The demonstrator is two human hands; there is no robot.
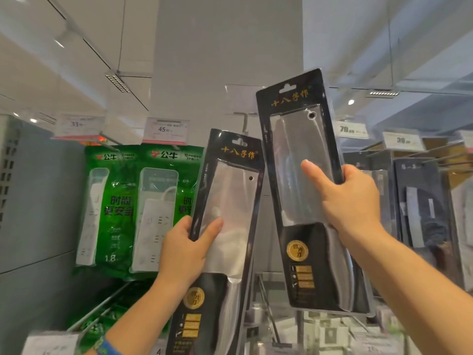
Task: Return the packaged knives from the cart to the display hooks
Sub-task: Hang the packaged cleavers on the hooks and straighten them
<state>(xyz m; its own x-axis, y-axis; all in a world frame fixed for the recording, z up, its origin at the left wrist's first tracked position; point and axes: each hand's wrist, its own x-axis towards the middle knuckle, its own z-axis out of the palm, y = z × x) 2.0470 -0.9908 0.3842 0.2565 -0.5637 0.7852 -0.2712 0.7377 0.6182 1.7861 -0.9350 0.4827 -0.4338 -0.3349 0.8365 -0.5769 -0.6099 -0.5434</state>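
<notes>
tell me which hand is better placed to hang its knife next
Probably the right hand: its packaged knife is raised higher, hang hole near the empty hook. The left hand holds its pack lower.

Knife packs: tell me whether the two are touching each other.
Cannot tell. The head view shows the top corner of the left knife pack meeting the edge of the right knife pack, but depth could hide a gap.

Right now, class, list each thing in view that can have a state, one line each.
left hand: grips left knife package, thumb on its front
right hand: grips right knife package, thumb on its front
left knife package: held up, tilted, off any hook
right knife package: held higher, tilted, off any hook
green power strip packs: hanging on hooks
</notes>
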